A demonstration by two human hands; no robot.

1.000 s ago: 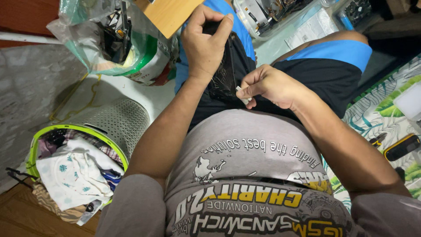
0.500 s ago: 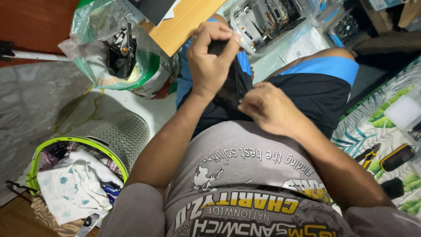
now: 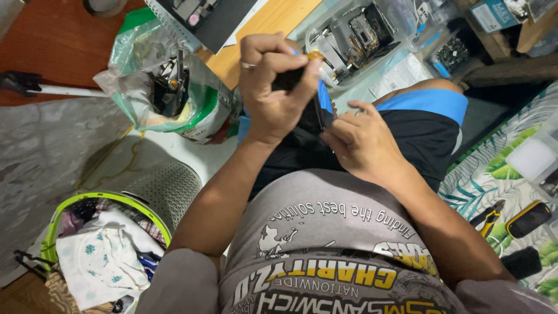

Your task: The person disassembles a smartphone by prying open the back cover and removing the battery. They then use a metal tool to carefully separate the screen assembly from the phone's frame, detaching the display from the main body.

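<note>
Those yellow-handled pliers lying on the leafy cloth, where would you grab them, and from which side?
By the yellow-and-black handles, probably. The pliers lie flat on the leaf-patterned cloth, beside the person's right arm, so coming straight down from above and closing around both handles looks easiest. The right hand is nearer, but it and the left hand are both busy on a small dark part.

A single head-worn camera looks steeply down the person's own chest, close to the grey printed shirt (image 3: 325,244). Beyond the shirt lie both hands; left of it, farther off, the laundry basket (image 3: 145,192) on the floor.
</note>
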